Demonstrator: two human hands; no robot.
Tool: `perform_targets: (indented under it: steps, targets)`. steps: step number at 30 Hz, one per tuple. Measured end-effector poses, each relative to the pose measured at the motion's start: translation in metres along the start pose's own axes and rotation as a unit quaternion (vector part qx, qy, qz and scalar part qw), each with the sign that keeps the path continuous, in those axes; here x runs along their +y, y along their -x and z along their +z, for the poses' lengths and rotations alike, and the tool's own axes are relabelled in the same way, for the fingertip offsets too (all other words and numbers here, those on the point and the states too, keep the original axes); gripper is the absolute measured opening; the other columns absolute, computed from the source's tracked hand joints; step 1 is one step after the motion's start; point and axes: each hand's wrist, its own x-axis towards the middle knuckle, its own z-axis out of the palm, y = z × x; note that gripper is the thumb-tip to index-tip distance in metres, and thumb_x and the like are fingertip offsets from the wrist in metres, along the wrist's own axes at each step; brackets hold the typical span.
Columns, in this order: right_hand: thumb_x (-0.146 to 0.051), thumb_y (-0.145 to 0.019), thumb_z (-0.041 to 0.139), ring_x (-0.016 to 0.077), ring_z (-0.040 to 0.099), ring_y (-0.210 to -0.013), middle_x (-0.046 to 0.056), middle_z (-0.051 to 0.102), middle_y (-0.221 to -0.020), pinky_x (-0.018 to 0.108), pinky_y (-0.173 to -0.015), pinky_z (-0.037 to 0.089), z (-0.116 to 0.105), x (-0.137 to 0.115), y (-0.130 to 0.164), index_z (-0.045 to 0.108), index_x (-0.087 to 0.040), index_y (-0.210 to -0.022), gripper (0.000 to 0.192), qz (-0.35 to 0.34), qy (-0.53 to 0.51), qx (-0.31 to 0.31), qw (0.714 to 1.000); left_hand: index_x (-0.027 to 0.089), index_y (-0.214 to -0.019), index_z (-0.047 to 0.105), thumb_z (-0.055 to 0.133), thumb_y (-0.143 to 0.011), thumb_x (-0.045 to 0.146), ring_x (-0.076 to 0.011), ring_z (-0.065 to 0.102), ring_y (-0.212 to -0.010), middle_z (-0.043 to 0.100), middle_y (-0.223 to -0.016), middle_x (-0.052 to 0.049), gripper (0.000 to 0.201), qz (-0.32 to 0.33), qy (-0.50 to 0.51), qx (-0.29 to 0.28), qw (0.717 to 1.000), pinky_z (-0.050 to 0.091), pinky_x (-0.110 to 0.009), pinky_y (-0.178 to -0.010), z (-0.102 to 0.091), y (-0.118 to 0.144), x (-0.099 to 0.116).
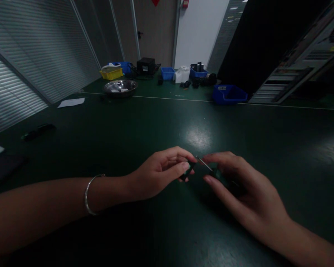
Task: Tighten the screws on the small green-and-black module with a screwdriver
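In the head view, my left hand [167, 170] is closed, its thumb and fingers pinching a small dark piece [187, 171] with a green patch. Fingers cover much of that piece, so its kind cannot be made out. My right hand [245, 193] is curled round a screwdriver [205, 163]. Its thin metal shaft slants up and left, with the tip close to my left fingertips. Only part of the dark green handle shows between my right thumb and fingers. I cannot tell whether the tip touches the dark piece.
Across the green table [144, 122] stand a metal bowl [120, 88], a yellow bin [111, 73] and a blue bin [229, 94]. A black box [146, 66] with cables is at the back. Dark items [39, 131] and a white paper [71, 102] lie left.
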Motion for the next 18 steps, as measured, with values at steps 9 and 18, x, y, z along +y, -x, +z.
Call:
perform_targets:
  steps: [9,18]
  targets:
    - [-0.014,-0.09,0.056,0.0196,0.061,-0.098,0.005,0.06,-0.109,0.031,-0.078,0.054,-0.0023,0.0068,-0.0028,0.058,-0.03,-0.122,0.036,-0.014,-0.018,-0.058,0.998,0.016,-0.116,0.062,0.057,-0.089,0.017,-0.0194,0.057,-0.106,0.057,-0.113,-0.009,0.028,0.086,-0.197,0.028,0.976,0.046,-0.036,-0.095,-0.006,0.0022,-0.0044]
    - [-0.013,-0.089,0.056,0.0179,0.061,-0.094,0.004,0.059,-0.106,0.029,-0.074,0.054,-0.0018,0.0077,-0.0016,0.059,-0.029,-0.122,0.037,-0.015,-0.004,-0.056,0.998,0.016,-0.108,0.064,0.061,-0.088,0.018,-0.0176,0.061,-0.101,0.065,-0.106,-0.006,0.02,0.108,-0.226,0.068,0.966,0.049,-0.032,-0.091,-0.0088,0.0024,-0.0031]
